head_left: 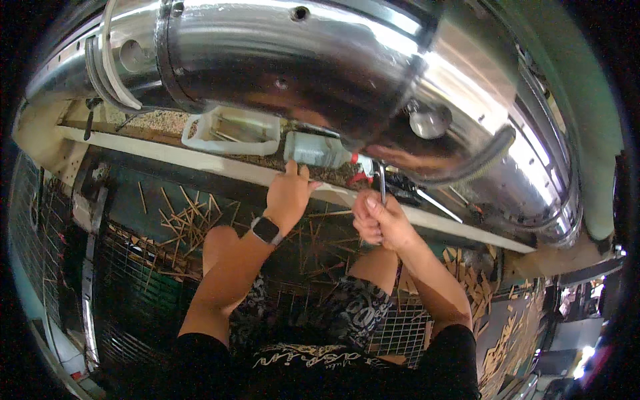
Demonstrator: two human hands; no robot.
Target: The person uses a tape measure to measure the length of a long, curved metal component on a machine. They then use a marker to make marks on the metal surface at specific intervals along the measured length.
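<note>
Closed in a fist, my right hand [383, 220] grips a thin shiny metal bar [382, 179] that stands up out of it toward the big steel cylinder [280, 60]. What the bar's far end meets is hard to make out. My left hand [288, 197], a watch on its wrist, lies over the pale ledge [193, 159] with its fingers stretched out. Its fingertips are at the lower edge of a translucent plastic bottle [313, 149], which lies on its side in the trough. Past the bottle's red neck, a red-handled item [361, 178] is partly hidden.
A cut-open white jug [241, 131] sits in the trough left of the bottle. A dark-handled tool [89, 120] rests at the far left. Thin wooden sticks [190, 220] lie scattered below the ledge, and wood pieces [503, 340] at the right. A curved hose [477, 163] runs along the cylinder.
</note>
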